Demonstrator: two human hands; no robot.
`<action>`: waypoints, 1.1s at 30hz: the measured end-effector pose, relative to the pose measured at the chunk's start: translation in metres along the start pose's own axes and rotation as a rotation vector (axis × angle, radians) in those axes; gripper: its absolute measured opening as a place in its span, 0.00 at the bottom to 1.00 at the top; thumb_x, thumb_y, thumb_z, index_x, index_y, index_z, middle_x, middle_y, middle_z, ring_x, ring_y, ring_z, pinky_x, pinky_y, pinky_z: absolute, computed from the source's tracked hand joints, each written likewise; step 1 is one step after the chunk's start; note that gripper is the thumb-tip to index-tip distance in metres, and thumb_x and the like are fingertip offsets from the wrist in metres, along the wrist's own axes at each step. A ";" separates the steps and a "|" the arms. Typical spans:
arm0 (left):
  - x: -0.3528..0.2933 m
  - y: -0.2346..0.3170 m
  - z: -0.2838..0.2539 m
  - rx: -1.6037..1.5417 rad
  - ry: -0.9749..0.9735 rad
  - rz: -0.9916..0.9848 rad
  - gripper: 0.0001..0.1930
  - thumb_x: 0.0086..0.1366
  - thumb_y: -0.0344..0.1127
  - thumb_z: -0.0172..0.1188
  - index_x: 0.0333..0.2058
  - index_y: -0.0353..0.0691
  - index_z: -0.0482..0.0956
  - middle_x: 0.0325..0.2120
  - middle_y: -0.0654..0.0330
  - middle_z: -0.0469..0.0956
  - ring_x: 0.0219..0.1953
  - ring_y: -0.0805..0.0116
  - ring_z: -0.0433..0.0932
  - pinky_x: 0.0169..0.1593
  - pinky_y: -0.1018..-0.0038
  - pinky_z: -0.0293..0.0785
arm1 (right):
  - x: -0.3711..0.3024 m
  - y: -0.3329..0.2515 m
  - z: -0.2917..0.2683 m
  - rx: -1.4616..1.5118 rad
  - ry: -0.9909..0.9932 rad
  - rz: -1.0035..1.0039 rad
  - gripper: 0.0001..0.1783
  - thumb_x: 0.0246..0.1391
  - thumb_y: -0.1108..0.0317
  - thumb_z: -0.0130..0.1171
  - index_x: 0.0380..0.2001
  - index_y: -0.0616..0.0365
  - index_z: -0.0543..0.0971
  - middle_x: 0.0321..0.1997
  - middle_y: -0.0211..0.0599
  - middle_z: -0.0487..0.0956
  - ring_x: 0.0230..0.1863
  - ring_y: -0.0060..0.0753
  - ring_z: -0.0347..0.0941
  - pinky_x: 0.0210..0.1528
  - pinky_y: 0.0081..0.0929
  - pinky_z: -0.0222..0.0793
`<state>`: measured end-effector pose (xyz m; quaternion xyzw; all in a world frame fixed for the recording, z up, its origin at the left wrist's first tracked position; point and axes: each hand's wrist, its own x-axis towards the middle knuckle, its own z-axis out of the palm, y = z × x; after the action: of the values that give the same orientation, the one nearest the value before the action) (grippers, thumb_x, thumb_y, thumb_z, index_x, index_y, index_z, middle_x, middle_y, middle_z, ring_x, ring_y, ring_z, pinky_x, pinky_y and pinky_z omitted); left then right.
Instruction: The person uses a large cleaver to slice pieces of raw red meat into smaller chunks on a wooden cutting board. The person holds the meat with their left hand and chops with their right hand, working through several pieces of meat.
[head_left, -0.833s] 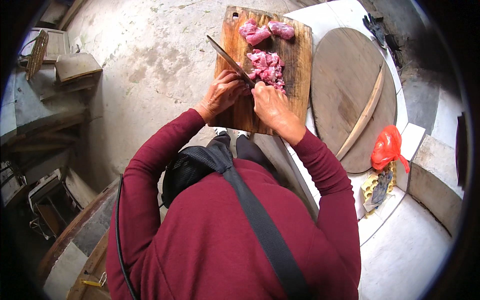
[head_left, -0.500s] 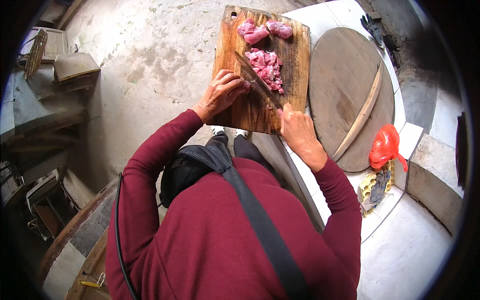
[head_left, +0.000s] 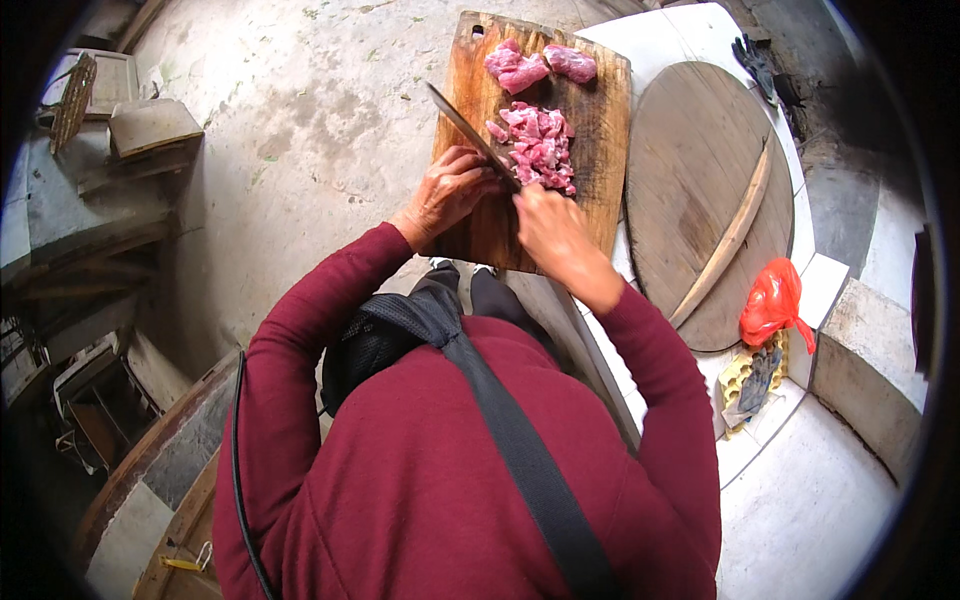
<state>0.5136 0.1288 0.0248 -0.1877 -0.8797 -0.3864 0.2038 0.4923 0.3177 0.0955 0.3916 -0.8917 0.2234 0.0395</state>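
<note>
A wooden cutting board [head_left: 603,130] lies before me with raw meat on it. Two larger chunks of meat [head_left: 518,70] sit at its far end, and a pile of small cut pieces [head_left: 540,145] is in the middle. My right hand [head_left: 565,235] is closed round the handle of a knife [head_left: 462,126], its blade slanting to the far left over the board. Close against the blade, my left hand [head_left: 452,195] has its fingers curled at the board's left side. The piece of meat under those fingertips is mostly hidden now; half a second ago some pink showed there.
Right of the board, a round wooden lid [head_left: 670,170] with a curved handle bar rests on a white-tiled counter [head_left: 655,40]. Farther right are a red plastic bag [head_left: 770,300], a yellow egg tray [head_left: 738,375] and dark gloves [head_left: 752,62]. Wooden furniture [head_left: 150,130] stands far left.
My right hand and the knife have moved left, bringing the blade nearer my left fingers and off the pile. A small piece now lies apart at the pile's left edge.
</note>
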 end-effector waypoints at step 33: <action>-0.011 -0.009 -0.002 0.039 0.017 0.036 0.07 0.51 0.28 0.61 0.31 0.41 0.80 0.33 0.61 0.77 0.38 0.60 0.75 0.42 0.70 0.74 | -0.026 -0.003 -0.018 0.005 -0.194 0.162 0.13 0.58 0.64 0.49 0.27 0.63 0.70 0.19 0.56 0.74 0.22 0.57 0.73 0.24 0.48 0.68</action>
<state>0.5187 0.1197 0.0150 -0.1961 -0.8819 -0.3669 0.2217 0.5108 0.3412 0.1061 0.3383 -0.9195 0.1889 -0.0660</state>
